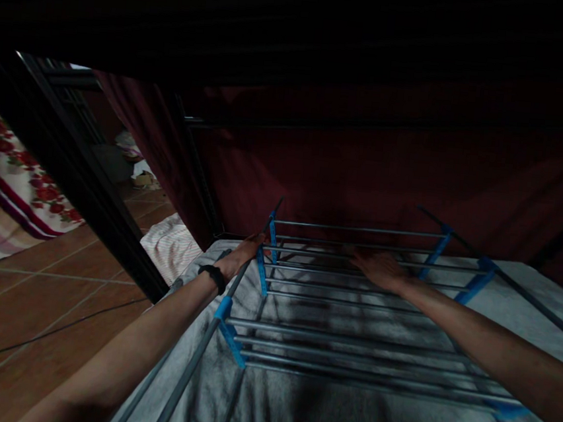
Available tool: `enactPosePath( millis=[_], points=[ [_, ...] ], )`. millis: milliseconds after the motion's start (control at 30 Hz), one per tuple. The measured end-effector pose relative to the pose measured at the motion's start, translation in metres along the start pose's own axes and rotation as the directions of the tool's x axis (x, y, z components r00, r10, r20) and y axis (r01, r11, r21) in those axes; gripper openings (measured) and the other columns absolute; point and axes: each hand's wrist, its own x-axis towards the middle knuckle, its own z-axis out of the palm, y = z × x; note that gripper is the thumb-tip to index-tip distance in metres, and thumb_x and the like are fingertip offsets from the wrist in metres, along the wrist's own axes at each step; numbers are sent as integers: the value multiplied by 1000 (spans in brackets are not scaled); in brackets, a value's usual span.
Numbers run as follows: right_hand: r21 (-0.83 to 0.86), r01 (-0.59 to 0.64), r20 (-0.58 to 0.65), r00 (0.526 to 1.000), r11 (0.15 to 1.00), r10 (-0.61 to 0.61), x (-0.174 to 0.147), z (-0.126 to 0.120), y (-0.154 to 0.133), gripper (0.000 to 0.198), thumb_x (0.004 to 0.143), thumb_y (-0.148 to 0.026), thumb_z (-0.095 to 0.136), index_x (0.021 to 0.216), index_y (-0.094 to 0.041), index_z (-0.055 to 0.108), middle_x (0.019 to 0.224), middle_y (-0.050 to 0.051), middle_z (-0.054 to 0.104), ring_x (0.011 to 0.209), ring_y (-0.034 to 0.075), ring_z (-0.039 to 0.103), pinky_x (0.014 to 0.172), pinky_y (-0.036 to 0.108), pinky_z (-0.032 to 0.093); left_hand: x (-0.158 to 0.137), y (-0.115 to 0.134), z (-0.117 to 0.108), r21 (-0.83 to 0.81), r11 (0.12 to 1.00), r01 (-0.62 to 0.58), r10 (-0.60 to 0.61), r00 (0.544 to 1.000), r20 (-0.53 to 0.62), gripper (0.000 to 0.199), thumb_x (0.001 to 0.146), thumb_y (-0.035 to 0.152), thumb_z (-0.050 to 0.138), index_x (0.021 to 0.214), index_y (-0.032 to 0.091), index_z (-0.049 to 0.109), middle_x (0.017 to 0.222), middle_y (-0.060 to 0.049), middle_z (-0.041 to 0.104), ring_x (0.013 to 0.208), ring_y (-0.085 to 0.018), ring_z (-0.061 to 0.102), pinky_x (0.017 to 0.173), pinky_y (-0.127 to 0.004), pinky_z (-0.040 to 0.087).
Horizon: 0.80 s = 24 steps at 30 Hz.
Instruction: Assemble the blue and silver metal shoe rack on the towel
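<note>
A metal tube rack (349,340) with blue plastic joints lies over a grey cloth surface. My left hand (246,255), with a dark band at its wrist, is closed around the rack's left side pole, close to a blue joint (262,269). My right hand (378,268) reaches over the far rods from the right. Its fingers look stretched out and point left, though dim light blurs their tips. I cannot tell whether they touch a rod.
Dark red cloth (365,172) hangs behind the rack. A black frame post (89,186) slants down at the left, beside tiled floor (48,301) with a thin cable. Flowered fabric (20,179) hangs far left. White striped cloth (171,247) lies beside the post.
</note>
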Motion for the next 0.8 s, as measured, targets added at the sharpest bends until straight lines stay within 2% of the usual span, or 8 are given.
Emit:
enactPosePath(
  millis=[167, 333, 600, 800],
  points=[
    [28, -14, -7, 1000, 999, 14, 0, 1, 0, 46, 101, -43, 22, 116, -23, 61, 106, 11, 73, 92, 27, 70, 75, 35, 47, 3, -1, 2, -40, 998, 47, -47, 999, 6, 43, 81, 56, 64, 102, 19, 66, 85, -6, 72, 75, -22, 67, 63, -31, 53],
    [43, -15, 10, 1000, 999, 15, 0, -1, -1, 48, 101, -43, 22, 118, -22, 61, 107, 12, 73, 94, 28, 70, 78, 37, 48, 4, 0, 3, -12, 999, 37, -37, 999, -19, 40, 80, 52, 66, 100, 18, 66, 84, -7, 72, 77, -23, 68, 66, -32, 54],
    [81, 13, 6, 1000, 997, -14, 6, 4, 5, 48, 101, -42, 23, 120, -22, 62, 119, 11, 70, 105, 26, 67, 90, 38, 47, 6, 0, 3, 13, 999, 32, -32, 999, -23, 37, 81, 49, 66, 101, 18, 67, 89, -8, 72, 78, -22, 67, 64, -30, 52],
    [61, 45, -39, 998, 997, -43, 3, 5, 2, 48, 102, -43, 22, 122, -22, 60, 116, 11, 70, 100, 26, 68, 82, 36, 48, 2, 3, 4, 21, 999, 33, -33, 999, -26, 36, 79, 48, 68, 102, 20, 67, 91, -8, 73, 81, -24, 68, 65, -32, 52]
  ],
)
